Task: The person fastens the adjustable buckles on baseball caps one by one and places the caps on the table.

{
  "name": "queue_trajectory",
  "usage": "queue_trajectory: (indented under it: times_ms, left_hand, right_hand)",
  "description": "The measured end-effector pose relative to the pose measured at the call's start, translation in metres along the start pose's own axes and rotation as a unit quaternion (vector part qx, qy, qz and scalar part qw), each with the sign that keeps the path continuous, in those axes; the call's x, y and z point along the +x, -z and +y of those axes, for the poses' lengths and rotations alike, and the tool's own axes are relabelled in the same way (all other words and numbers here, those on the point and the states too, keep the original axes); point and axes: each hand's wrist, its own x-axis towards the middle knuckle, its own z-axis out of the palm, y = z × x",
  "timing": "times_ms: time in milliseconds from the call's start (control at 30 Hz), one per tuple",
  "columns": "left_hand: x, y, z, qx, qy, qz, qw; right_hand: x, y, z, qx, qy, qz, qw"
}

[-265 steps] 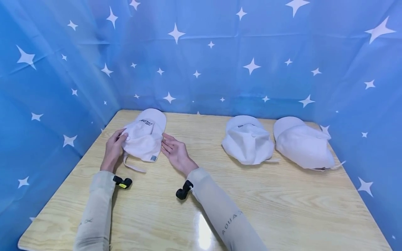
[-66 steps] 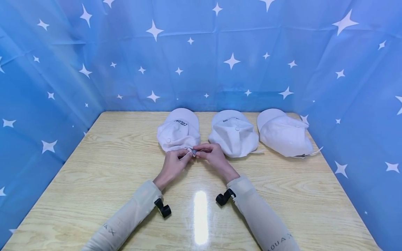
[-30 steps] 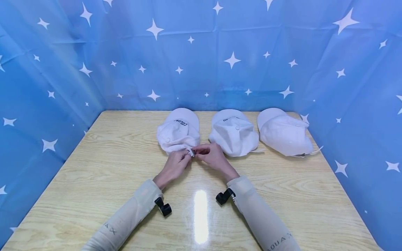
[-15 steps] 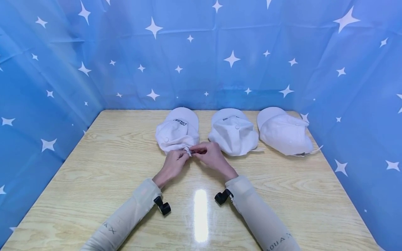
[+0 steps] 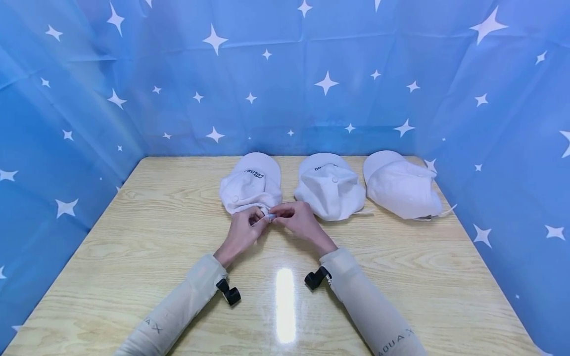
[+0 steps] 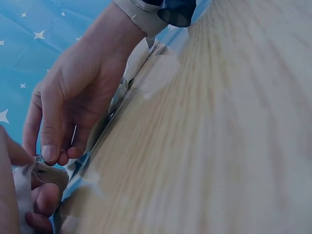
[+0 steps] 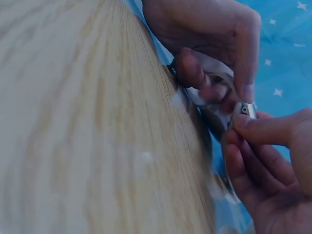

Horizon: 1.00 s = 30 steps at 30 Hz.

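The leftmost white cap (image 5: 251, 185), lettered on its front, lies on the table with its brim toward the backdrop. My left hand (image 5: 244, 227) pinches the cap's white back strap (image 6: 23, 192) at its near edge. From the right, my right hand (image 5: 303, 222) pinches a small metal buckle (image 7: 246, 110) on that strap between thumb and fingertips. Both sets of fingertips meet at the buckle, close over the tabletop. In the right wrist view the left hand (image 7: 209, 34) reaches in from above. Fingers hide much of the strap.
To the right, a second white cap (image 5: 331, 193) and a third white cap (image 5: 403, 190) stand in a row, brims to the back, with strap ends sticking out. The wooden table (image 5: 285, 301) borders a blue star-patterned curtain (image 5: 285, 113).
Since the earliest frame, the lettered cap has moved right, beside the middle cap, and both hands have gone to its back strap. Lately only the fingers shift slightly around the buckle.
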Motion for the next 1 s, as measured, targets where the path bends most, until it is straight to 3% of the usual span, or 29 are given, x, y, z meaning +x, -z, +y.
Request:
queue_trajectory:
  times_ms: [133, 367, 567, 800, 1000]
  left_hand:
    - [-0.0013, 0.0002, 0.001, -0.01, 0.001, 0.023, 0.9997]
    - [-0.0005, -0.0014, -0.0014, 0.021, -0.005, 0.053, 0.9984]
    - [-0.0011, -0.003, -0.002, 0.004, 0.003, 0.062, 0.9981]
    - [-0.0007, -0.0046, -0.0022, 0.014, -0.018, 0.073, 0.9971]
    - [-0.0008, -0.0035, -0.004, 0.036, -0.031, 0.076, 0.996]
  right_hand:
    - [0.0005, -0.0002, 0.0008, 0.007, -0.007, 0.007, 0.9999]
    - [0.0, -0.0003, 0.0019, 0.015, -0.015, 0.02, 0.9996]
    - [0.0002, -0.003, 0.0019, 0.005, -0.003, 0.019, 0.9998]
    - [0.0001, -0.0049, -0.0014, -0.024, 0.012, 0.021, 0.9994]
    - [0.0005, -0.0032, 0.0004, -0.007, 0.0, 0.027, 0.9996]
